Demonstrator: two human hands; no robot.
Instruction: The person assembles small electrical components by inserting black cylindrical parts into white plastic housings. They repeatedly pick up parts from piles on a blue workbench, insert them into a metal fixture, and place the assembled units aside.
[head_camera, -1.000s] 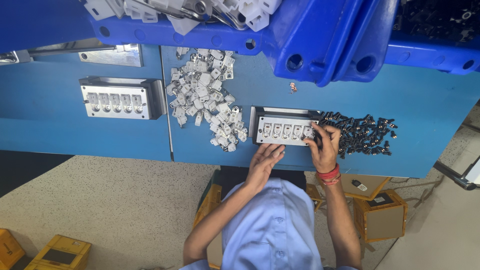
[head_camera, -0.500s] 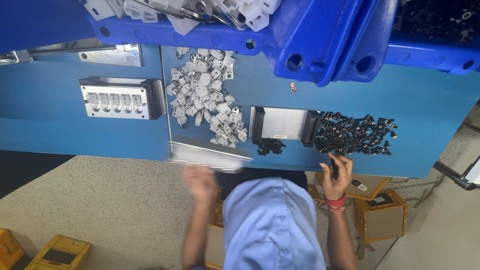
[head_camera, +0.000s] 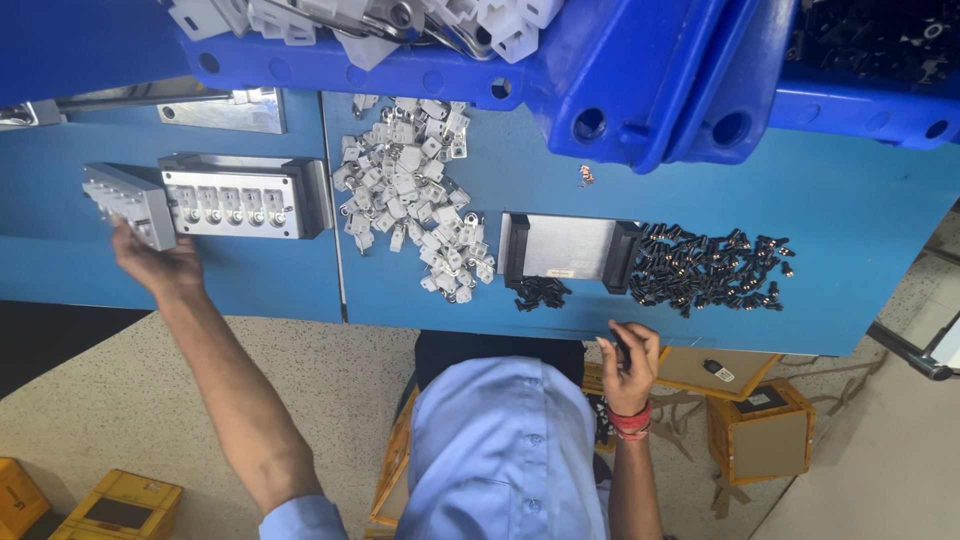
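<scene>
Both hands are well apart: my left hand (head_camera: 160, 262) is clamped on the end of a grey metal block (head_camera: 130, 205) at the far left of the table (head_camera: 880, 200), just beside the loaded fixture (head_camera: 245, 196); my right hand (head_camera: 628, 352) is curled at the near edge, seemingly pinching a small black part, though I cannot tell for sure. I judge the block heavy, stiff and smooth, so gripping across its short sides seems safest. It is oblong, pale grey, with a row of sockets along one face.
</scene>
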